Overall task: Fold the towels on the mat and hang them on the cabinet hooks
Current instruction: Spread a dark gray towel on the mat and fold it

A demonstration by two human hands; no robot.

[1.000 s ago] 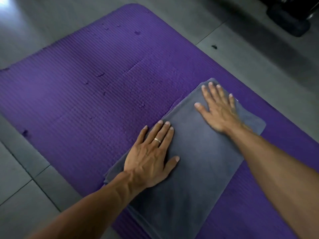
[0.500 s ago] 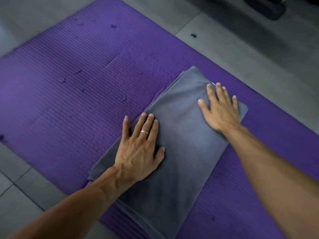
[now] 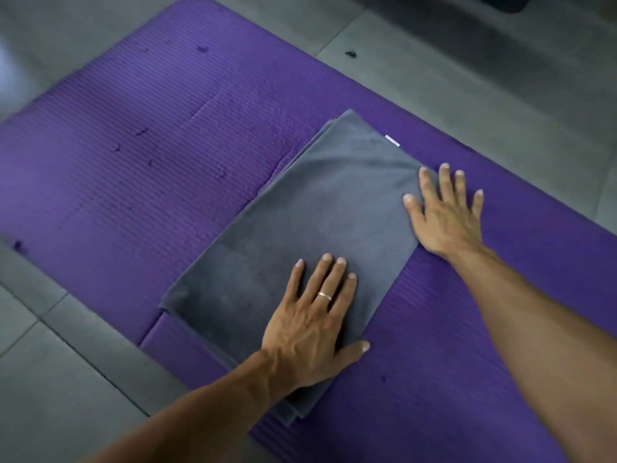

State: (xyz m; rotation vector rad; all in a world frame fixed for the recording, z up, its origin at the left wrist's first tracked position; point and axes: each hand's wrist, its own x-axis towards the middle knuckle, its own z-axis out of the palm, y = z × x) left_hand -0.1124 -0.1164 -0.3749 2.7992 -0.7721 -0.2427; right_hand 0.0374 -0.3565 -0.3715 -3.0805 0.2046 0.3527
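Grey tiled floor (image 3: pixel 467 105) w/ dark grout lines runs on beyond the fingertips and again back toward the wrists at lower left, a small dark speck (image 3: pixel 350 54) on a tile past the fingertips, a dark bulky obj (too cropped to tell) (image 3: pixel 500 3) far beyond, light dim, brighter glare top left.

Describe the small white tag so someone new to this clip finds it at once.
Find the purple mat on the grey floor, then the folded grey towel on it. The tag sits on the towel's far right edge, beyond the right hand; it is the only white speck there.
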